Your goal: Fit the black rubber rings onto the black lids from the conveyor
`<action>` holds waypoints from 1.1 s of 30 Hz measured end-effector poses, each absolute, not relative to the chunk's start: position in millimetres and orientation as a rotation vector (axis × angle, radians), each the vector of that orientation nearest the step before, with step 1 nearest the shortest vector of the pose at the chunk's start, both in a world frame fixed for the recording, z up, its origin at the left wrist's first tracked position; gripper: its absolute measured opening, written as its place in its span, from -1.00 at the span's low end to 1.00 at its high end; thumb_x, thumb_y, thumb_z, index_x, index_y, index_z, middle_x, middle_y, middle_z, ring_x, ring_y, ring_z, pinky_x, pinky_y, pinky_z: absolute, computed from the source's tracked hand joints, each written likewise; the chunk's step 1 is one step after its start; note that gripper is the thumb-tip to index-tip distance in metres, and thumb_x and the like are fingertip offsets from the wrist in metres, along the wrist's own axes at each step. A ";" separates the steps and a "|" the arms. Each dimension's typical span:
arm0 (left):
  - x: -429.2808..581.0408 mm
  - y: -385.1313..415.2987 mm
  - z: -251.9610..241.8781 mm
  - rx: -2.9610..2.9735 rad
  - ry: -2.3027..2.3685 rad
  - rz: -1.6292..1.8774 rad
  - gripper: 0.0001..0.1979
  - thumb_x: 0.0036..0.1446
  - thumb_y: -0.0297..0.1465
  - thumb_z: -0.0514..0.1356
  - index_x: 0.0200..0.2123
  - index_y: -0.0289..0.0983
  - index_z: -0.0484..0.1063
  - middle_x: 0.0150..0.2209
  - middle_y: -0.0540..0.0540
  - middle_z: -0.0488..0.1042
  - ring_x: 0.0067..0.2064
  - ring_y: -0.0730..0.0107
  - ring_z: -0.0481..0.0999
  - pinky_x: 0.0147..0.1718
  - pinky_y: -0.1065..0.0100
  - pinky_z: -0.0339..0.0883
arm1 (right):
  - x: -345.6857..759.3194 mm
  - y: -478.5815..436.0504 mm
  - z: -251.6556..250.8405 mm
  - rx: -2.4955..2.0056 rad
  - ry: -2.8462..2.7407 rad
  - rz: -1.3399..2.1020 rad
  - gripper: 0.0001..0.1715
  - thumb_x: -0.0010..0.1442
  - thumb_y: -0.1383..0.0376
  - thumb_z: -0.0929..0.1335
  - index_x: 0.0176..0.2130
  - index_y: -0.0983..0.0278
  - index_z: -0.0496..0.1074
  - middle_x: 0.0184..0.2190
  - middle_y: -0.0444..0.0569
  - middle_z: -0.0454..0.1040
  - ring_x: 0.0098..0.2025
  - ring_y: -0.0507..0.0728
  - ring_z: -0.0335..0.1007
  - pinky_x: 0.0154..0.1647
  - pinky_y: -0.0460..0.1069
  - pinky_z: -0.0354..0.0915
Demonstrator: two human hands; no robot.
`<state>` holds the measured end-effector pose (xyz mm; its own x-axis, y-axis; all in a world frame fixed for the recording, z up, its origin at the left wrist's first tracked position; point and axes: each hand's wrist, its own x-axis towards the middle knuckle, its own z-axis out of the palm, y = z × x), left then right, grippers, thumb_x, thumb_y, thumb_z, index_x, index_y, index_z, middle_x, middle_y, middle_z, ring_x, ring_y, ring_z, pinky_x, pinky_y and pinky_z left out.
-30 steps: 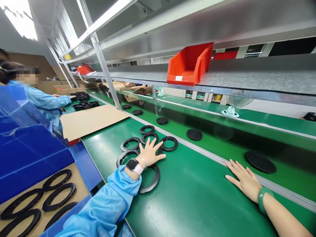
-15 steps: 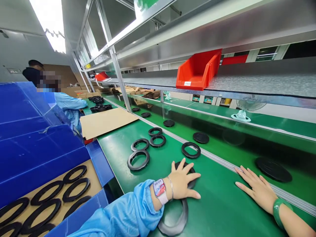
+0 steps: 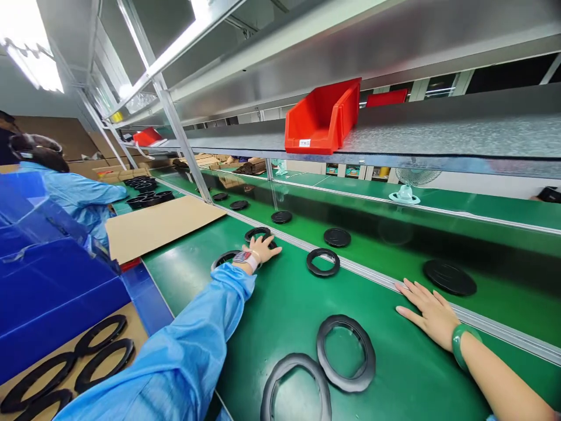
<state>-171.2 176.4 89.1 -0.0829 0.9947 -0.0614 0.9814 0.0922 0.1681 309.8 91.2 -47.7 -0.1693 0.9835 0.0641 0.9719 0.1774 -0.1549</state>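
My left hand (image 3: pixel 263 251), with a watch at the wrist, reaches across the green work surface (image 3: pixel 272 310). Its fingers are spread over black rings near the metal rail, partly hiding them; one black ring (image 3: pixel 254 232) shows just beyond the hand. Under the left wrist, another black ring (image 3: pixel 222 257) is partly covered. Resting flat by the rail, my right hand (image 3: pixel 433 310) is open with a green bangle behind it. Two large rings lie close in front, a right ring (image 3: pixel 369 356) and a left ring (image 3: pixel 267 389). A single ring (image 3: pixel 323 272) lies against the rail.
Black discs, including a near disc (image 3: pixel 449 277), lie spaced along the green strip beyond the rail. At left, a blue box (image 3: pixel 56 292) holds rings on cardboard. A cardboard sheet (image 3: pixel 166 225) lies farther back, near a co-worker's sleeve (image 3: pixel 83 190). A red bin (image 3: pixel 313 140) sits on the shelf.
My left hand has left the near rings and moved forward and left to the farther group. The two near rings are now uncovered. My right hand stays by the rail; the view has shifted.
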 end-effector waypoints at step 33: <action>-73.6 29.1 71.5 2.418 0.922 0.247 -0.28 0.14 0.17 0.06 0.32 0.09 0.11 0.43 -0.16 -0.02 0.41 -0.09 -0.01 0.22 -0.36 -0.14 | 336.3 103.8 -78.5 -1.775 -2.237 0.159 -0.07 0.15 -0.36 0.06 0.34 -0.06 0.15 0.36 -0.20 0.03 0.38 0.35 -0.10 0.37 0.40 -0.08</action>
<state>-73.6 29.1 71.5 0.7495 0.6617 -0.0188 0.5637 -0.6230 0.5424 336.3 103.8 -78.5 -0.2059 0.9671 0.1496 0.9362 0.2392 -0.2575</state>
